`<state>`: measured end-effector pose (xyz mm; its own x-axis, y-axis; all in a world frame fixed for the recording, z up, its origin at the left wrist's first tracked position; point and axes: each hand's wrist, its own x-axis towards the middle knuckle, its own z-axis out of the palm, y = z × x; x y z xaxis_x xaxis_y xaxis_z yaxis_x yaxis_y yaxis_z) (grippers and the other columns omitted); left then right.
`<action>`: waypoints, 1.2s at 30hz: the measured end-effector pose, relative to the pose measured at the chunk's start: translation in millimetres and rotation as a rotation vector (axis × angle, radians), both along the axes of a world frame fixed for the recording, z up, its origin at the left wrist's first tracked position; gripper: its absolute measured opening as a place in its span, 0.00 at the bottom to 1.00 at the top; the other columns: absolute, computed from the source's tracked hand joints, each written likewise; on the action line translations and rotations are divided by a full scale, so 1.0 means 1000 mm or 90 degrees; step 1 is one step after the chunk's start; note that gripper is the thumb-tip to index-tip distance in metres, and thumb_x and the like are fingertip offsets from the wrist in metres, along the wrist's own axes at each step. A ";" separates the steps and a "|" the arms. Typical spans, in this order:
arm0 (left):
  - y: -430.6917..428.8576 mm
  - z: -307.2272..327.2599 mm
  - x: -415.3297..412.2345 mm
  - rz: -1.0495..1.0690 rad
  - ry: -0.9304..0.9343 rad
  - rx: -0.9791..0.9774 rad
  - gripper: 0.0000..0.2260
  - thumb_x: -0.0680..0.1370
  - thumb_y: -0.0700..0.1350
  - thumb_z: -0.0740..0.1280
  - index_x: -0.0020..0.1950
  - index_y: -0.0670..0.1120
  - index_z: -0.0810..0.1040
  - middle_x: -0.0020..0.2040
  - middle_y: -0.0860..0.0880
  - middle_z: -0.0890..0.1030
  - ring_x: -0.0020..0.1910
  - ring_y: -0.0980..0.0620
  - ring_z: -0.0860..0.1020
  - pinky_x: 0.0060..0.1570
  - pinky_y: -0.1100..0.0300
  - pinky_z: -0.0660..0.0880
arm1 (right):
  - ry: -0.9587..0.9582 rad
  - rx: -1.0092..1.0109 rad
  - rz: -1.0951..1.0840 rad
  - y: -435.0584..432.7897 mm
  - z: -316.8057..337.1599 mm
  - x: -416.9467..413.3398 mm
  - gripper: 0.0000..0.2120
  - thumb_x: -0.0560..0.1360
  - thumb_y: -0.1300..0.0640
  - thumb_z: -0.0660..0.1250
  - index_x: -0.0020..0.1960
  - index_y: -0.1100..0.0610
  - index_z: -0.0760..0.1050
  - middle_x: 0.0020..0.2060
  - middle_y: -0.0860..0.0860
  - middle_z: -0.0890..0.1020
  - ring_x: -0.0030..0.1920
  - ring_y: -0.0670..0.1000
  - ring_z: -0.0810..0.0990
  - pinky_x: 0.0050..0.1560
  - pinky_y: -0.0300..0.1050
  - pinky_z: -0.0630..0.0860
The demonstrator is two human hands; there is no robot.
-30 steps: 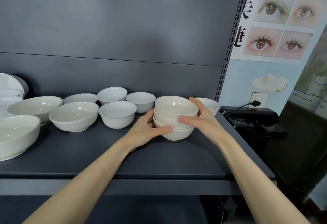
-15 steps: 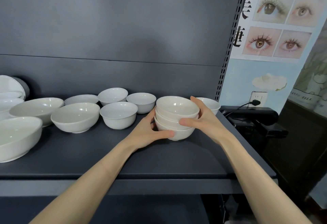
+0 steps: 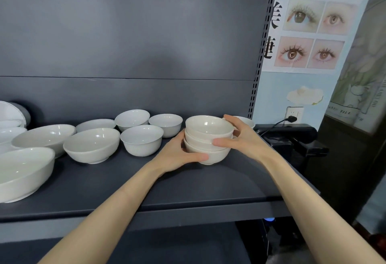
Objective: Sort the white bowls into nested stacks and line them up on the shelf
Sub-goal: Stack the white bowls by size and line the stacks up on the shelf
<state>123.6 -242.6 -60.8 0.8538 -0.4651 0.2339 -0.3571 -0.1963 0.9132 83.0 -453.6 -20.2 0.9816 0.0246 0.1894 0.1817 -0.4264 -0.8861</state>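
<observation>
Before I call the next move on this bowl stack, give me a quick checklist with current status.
1. The left grip holds the three-bowl stack, thumb across its bottom bowl: ok.
2. The right grip holds its right side: ok.
3. Bowls nested level: ok.
4. Stack foot down on the shelf: cannot tell.
5. Gap to the single bowl behind the right grip: cannot tell, partly hidden.
6. Small bowls all stacked: not ok, three loose small bowls sit to its left.

Bare shelf (image 3: 240, 180) front lies open — loose bowls (image 3: 142, 140) crowd left, one bowl (image 3: 247, 120) behind.
</observation>
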 end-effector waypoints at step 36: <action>0.360 0.075 -0.150 0.348 -0.306 0.567 0.33 0.72 0.60 0.70 0.73 0.51 0.66 0.70 0.52 0.70 0.68 0.49 0.67 0.60 0.55 0.69 | -0.173 -0.463 0.075 0.302 0.043 -0.077 0.26 0.74 0.48 0.69 0.70 0.54 0.68 0.69 0.50 0.68 0.69 0.53 0.67 0.65 0.50 0.68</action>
<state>-26.4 117.0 14.7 0.9042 -0.2242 0.3636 -0.2995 -0.9396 0.1655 5.8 -151.3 22.6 0.8859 0.3365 0.3192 0.4330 -0.8466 -0.3095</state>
